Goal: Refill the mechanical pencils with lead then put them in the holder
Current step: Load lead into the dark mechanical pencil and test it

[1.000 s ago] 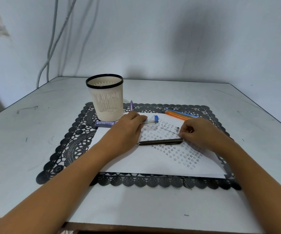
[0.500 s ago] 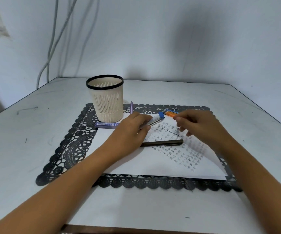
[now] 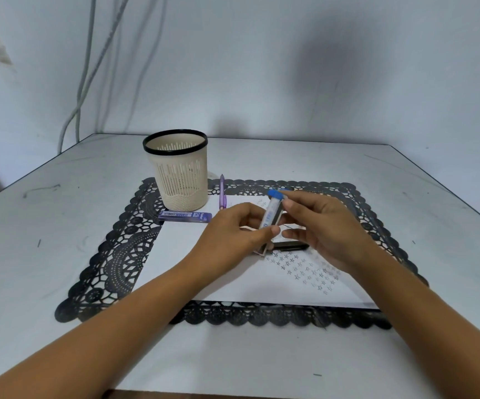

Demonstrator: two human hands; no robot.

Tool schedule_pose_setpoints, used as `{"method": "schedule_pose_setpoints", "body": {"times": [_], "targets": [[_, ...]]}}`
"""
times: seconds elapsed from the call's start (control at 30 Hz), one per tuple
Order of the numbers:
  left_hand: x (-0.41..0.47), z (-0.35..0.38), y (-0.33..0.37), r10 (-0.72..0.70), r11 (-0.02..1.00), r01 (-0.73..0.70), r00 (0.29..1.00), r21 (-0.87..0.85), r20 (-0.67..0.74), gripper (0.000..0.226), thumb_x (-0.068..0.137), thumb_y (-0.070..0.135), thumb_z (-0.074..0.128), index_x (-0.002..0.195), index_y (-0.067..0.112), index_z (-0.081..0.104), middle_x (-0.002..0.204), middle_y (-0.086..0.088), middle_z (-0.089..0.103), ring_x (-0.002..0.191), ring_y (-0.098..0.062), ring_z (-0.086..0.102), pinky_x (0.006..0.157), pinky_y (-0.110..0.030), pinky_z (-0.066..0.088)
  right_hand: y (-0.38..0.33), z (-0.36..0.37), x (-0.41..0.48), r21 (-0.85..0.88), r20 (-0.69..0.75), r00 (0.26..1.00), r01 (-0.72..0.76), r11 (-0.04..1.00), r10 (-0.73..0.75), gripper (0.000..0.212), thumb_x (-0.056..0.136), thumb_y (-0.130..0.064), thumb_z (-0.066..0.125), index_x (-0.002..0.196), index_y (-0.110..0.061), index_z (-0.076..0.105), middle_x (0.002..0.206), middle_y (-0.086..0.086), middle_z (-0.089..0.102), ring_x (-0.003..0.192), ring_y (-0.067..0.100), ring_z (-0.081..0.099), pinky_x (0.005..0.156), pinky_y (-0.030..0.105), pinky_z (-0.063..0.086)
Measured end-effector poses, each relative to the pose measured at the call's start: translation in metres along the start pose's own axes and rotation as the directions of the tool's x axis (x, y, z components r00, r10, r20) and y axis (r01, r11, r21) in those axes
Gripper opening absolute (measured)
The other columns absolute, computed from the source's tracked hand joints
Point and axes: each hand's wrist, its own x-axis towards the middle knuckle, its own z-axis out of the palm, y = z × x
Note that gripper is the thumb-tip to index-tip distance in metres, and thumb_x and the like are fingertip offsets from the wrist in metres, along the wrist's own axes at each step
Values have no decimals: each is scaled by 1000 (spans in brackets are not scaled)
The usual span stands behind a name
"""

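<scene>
The left hand (image 3: 233,234) grips the lower half of a clear lead tube (image 3: 272,216), holding it nearly upright above the paper (image 3: 192,254). The right hand (image 3: 328,228) is at the tube's blue cap (image 3: 275,193), with its forefinger against the tube just under the cap. Whether it pinches the cap I cannot tell. A dark pencil (image 3: 290,246) lies on the paper just below the hands, and a purple pencil (image 3: 222,195) lies beside the holder (image 3: 179,174), which looks empty. A flat lead case (image 3: 185,216) sits at the holder's foot. The tube is probably light, stiff, smooth plastic, so it should be held firmly by the body while the cap is taken at its sides. The leads inside are likely brittle and will snap if bent, so they should be tipped out gently.
</scene>
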Motion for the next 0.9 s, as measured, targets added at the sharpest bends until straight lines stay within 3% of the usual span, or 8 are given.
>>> {"method": "schedule_pose_setpoints", "body": {"times": [0.1,0.23,0.4,0.5,0.77,0.9], "targets": [[0,-1,0,-95,959,127,986,-253,137,9,87,7,56,90,5,65,78,-10,71,69,-22,68,71,-33,58,0,-2,1,65,37,999,-10,998,7,22,81,-18,55,99,-15,68,77,-2,69,72,10,60,63,23,50],[-2,-1,0,-117,907,214,955,-362,273,14,87,7,52,95,3,64,82,-13,71,72,-21,70,73,-30,58,2,-6,3,239,138,988,-108,965,76,30,79,-21,53,101,-9,69,66,3,62,57,13,54,52,27,51],[-3,-1,-2,-119,902,239,938,-359,327,23,81,12,56,101,3,64,88,-15,71,77,-22,70,74,-29,57,11,-10,7,348,275,957,-191,918,95,49,61,-32,79,104,-10,70,71,8,58,58,18,51,49,28,45],[-3,-1,-2,-115,906,235,937,-351,329,17,85,10,54,97,7,65,88,-14,71,80,-22,70,77,-30,57,12,-13,6,368,318,945,-198,908,77,55,59,-33,82,106,-8,68,69,7,60,57,19,52,50,29,45],[-3,0,-1,-110,918,224,936,-327,333,15,86,9,53,97,7,63,81,-10,72,74,-19,69,77,-31,56,13,-13,7,410,332,941,-203,889,61,46,58,-31,85,97,-10,70,67,8,61,52,21,53,51,30,47],[-2,1,0,-75,953,132,974,-272,212,15,84,11,60,96,13,52,80,-13,70,72,-26,69,77,-40,56,13,-15,8,391,255,964,-173,904,74,52,50,-33,89,95,-14,72,80,8,67,66,20,63,59,31,54]]}}
